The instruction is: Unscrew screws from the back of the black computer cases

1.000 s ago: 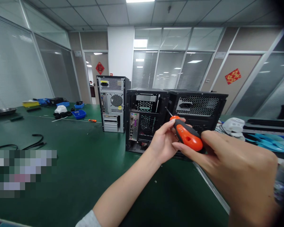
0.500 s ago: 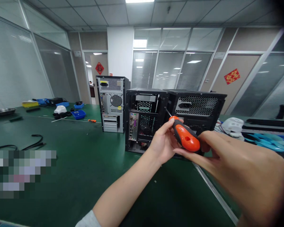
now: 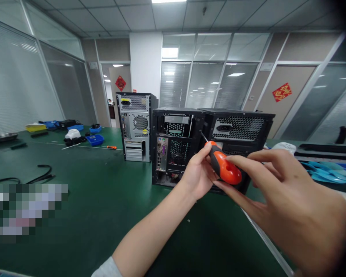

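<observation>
An orange and black screwdriver (image 3: 227, 166) points away from me, its tip at the right rear edge of a black open computer case (image 3: 175, 134). Near the shaft end of the handle, my left hand (image 3: 198, 171) is closed around it, some fingers hidden behind. My right hand (image 3: 273, 188) grips the handle's back end between thumb and fingers. Through the case's rear, a port panel (image 3: 162, 154) and perforated metal show. I cannot tell whether the tip sits in a screw.
Another black case (image 3: 242, 129) stands right of the first, a grey-backed computer tower (image 3: 136, 127) left. On the green table (image 3: 103, 215) lie a second screwdriver (image 3: 112, 147), blue trays (image 3: 95, 139) and black cables (image 3: 43, 175). Light-blue fan blades (image 3: 328, 172) lie at the right.
My right hand has shifted its fingers on the screwdriver handle, the index finger now lying on top. The handle has turned slightly. My left hand and the cases stay in place.
</observation>
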`<state>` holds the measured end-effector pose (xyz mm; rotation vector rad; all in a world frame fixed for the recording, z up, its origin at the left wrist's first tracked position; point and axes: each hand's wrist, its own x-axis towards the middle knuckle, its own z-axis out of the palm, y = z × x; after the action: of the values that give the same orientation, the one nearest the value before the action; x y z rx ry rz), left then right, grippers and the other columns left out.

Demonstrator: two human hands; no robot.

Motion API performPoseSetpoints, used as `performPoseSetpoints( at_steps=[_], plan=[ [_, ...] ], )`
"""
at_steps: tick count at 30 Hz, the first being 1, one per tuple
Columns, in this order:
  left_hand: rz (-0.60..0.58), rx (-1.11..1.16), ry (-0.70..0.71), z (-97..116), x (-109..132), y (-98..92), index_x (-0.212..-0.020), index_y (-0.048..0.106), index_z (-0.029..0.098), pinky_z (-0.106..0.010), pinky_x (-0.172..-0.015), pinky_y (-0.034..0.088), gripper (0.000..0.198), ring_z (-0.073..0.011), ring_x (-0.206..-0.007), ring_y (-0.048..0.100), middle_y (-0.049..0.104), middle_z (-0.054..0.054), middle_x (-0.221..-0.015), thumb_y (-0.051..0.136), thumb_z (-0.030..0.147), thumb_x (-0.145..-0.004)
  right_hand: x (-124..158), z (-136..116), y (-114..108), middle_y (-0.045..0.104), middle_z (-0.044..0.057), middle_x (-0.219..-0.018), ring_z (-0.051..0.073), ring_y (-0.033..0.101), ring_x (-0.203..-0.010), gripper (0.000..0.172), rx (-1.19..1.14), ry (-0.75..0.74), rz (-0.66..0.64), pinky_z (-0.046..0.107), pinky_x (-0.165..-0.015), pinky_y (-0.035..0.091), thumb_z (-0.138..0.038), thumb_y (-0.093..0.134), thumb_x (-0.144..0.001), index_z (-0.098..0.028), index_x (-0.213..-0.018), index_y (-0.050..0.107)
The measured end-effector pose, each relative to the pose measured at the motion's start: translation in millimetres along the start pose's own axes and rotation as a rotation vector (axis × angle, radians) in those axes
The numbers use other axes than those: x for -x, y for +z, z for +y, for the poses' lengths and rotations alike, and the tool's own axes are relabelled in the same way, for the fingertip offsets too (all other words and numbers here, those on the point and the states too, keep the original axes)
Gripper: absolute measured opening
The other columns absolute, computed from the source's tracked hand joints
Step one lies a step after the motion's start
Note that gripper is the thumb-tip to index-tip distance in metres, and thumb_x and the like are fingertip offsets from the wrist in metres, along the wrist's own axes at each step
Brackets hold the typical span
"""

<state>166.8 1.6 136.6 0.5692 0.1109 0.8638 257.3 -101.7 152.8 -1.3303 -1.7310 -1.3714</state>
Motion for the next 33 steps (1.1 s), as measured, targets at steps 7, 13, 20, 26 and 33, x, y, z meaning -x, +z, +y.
performPoseSetpoints(
  at_steps=[7, 13, 20, 26, 33],
  plan=[
    [0.006, 0.020, 0.001, -2.2, -1.4, 2.6, -0.074, 0.064, 0.012, -0.021, -0.063, 0.038, 0.024, -0.0066, -0.058, 0.050, 0.056, 0.000, -0.065, 0.057, 0.031, -0.086, 3.1, 0.3, 1.0, 0.050, 0.001, -0.089, 0.006, 0.036, -0.047, 0.030, 0.012, -0.014, -0.060, 0.019, -0.038, 0.018, -0.032, 0.045, -0.092, -0.029, -0.121, 0.050],
    [0.019, 0.023, 0.002, -1.9, -1.2, 5.2, -0.074, 0.062, 0.013, -0.021, -0.059, 0.038, 0.021, -0.0061, -0.055, 0.051, 0.055, 0.002, -0.064, 0.061, 0.032, -0.084, 2.6, -0.7, -2.1, 0.050, 0.003, -0.094, 0.007, 0.041, -0.053, 0.033, -0.025, -0.069, -0.068, 0.018, -0.037, 0.022, -0.019, 0.042, -0.091, -0.026, -0.123, 0.050],
    [0.014, 0.002, 0.022, -2.8, -2.9, 4.6, -0.073, 0.060, 0.014, -0.019, -0.057, 0.036, 0.024, -0.0047, -0.055, 0.049, 0.053, 0.004, -0.063, 0.068, 0.036, -0.077, 3.5, 5.3, 0.7, 0.053, 0.006, -0.102, 0.008, 0.046, -0.064, 0.038, -0.042, -0.163, -0.036, 0.017, -0.037, 0.027, -0.009, 0.045, -0.087, -0.019, -0.122, 0.054],
    [-0.010, -0.019, 0.036, -4.3, -4.4, 1.5, -0.071, 0.058, 0.015, -0.019, -0.057, 0.036, 0.029, -0.0048, -0.054, 0.048, 0.052, 0.005, -0.061, 0.073, 0.039, -0.071, 2.7, 5.7, 2.4, 0.055, 0.008, -0.104, 0.010, 0.053, -0.076, 0.040, -0.072, -0.198, -0.035, 0.018, -0.044, 0.033, -0.006, 0.046, -0.086, -0.015, -0.124, 0.054],
    [-0.039, -0.021, 0.059, -3.6, -4.9, -3.3, -0.070, 0.057, 0.015, -0.020, -0.057, 0.036, 0.034, -0.0055, -0.054, 0.048, 0.053, 0.005, -0.061, 0.075, 0.044, -0.067, 0.0, -0.3, -1.4, 0.060, 0.007, -0.105, 0.013, 0.059, -0.084, 0.041, -0.034, -0.158, -0.021, 0.024, -0.052, 0.033, -0.003, 0.049, -0.085, -0.016, -0.123, 0.056]
  ],
)
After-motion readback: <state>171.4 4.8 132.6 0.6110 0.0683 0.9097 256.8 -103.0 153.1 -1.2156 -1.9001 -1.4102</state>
